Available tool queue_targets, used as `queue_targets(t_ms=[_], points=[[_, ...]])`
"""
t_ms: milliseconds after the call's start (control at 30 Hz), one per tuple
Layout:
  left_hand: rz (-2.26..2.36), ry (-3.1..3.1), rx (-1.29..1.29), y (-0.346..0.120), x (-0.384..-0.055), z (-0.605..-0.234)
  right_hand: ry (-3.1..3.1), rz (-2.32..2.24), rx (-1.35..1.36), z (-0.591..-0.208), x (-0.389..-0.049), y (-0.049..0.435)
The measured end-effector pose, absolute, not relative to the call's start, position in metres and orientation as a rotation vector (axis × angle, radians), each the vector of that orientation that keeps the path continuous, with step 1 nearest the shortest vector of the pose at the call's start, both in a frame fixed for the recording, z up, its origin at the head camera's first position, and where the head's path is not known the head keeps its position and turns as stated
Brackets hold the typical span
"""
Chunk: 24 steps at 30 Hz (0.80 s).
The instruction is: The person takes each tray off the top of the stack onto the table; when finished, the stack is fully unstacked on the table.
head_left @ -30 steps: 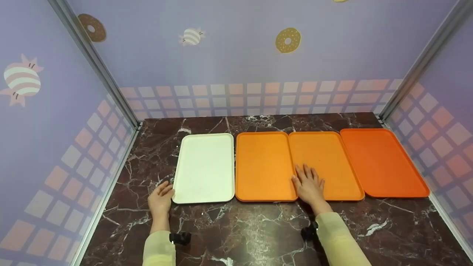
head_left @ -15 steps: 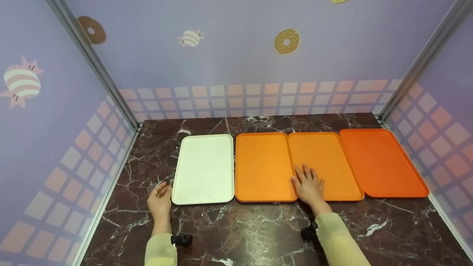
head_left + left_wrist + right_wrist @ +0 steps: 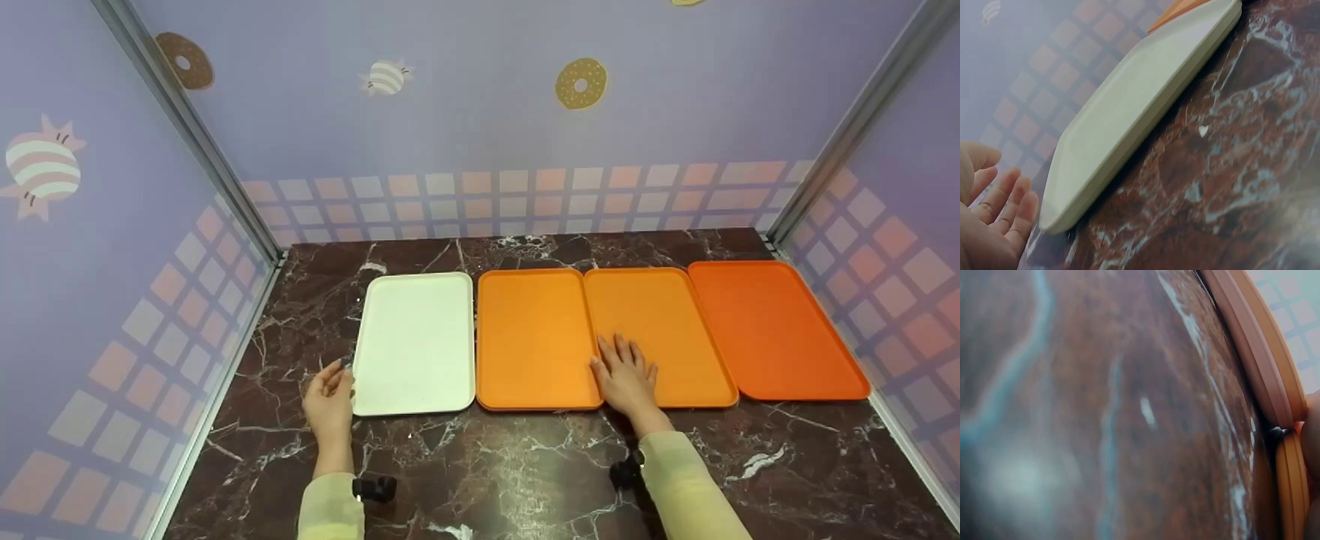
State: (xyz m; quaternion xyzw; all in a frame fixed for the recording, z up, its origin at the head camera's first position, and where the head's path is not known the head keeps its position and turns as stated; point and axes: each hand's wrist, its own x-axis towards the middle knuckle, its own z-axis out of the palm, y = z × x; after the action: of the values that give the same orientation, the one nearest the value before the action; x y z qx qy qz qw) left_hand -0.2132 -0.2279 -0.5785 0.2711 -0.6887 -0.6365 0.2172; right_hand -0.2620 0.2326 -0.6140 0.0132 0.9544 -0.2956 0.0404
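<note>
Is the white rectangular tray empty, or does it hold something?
Empty: in the head view, the white rectangular tray shows its bare surface from rim to rim.

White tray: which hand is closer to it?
Left. The left hand is right beside the white tray's left edge, by its near corner. The right hand is farther right, mostly over the third tray from the left.
</note>
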Motion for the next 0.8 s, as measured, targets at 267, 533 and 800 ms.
queue_targets(t_ms=[267, 533, 800], points=[[-1.857, -1.961, 0.701, -0.212, -0.219, -0.575, 2.941, -0.92, 0.05, -0.616, -0.262, 0.232], [-1.908, -1.989, 0.633, -0.194, -0.224, -0.575, 2.935, -0.917, 0.039, -0.614, -0.262, 0.233], [-1.951, -2.047, 0.575, -0.172, -0.228, -0.575, 2.93, -0.92, 0.034, -0.614, -0.262, 0.234]])
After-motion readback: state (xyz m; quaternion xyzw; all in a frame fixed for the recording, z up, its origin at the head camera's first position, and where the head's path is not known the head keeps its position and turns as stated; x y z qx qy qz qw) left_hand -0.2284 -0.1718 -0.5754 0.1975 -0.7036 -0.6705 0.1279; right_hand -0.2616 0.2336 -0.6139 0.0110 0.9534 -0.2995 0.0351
